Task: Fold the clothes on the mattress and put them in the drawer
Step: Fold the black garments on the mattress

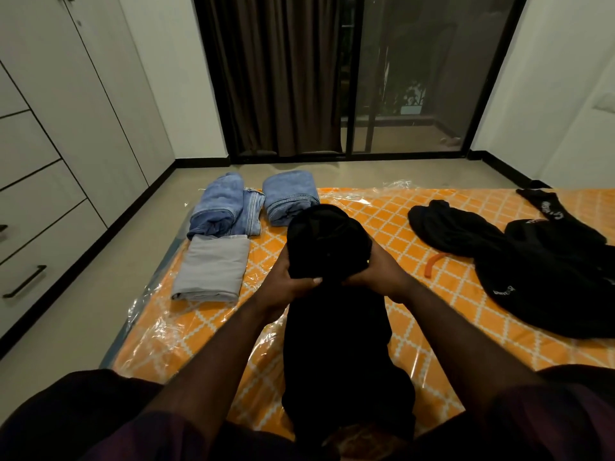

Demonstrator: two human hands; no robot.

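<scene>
I see my left hand (289,280) and right hand (377,273) both curled round the far, folded-over end of a black garment (332,327), which lies lengthwise on the orange mattress (416,314). Two folded jeans (253,206) and a folded grey cloth (213,269) sit at its far left corner, with unfolded black clothes (519,261) heaped to the right

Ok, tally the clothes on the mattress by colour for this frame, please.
Blue denim, folded: 2, one beside the other
Grey, folded: 1
Black, being folded in both hands: 1
Black, loose heap on the right: separate pieces cannot be told apart, counted as 1
Total: 5, with the heap as one
</scene>
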